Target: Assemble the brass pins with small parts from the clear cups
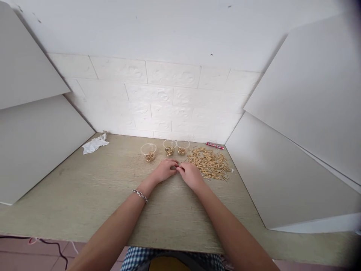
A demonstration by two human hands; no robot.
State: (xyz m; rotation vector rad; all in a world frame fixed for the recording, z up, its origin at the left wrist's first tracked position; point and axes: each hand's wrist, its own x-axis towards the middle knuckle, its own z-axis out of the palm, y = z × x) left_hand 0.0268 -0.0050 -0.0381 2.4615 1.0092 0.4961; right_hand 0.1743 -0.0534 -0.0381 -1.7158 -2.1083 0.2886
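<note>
My left hand [165, 170] and my right hand [191, 174] meet fingertip to fingertip over the middle of the table. Both have their fingers closed in a pinch; whatever is between them is too small or too hidden to name. Just beyond them stand three clear plastic cups with small gold-coloured parts inside: a left cup [148, 149], a middle cup [169, 146] and a right cup [183, 145]. Beside my right hand spreads a loose pile of thin gold-coloured sticks [210, 163].
The wooden table [107, 195] runs up to a white brick-patterned wall [175, 75]. A crumpled white tissue [95, 144] lies at the back left, a red tube-like object [214, 145] at the back right. Pale panels [304, 177] close off both sides. Cables [55, 242] hang below the left front edge.
</note>
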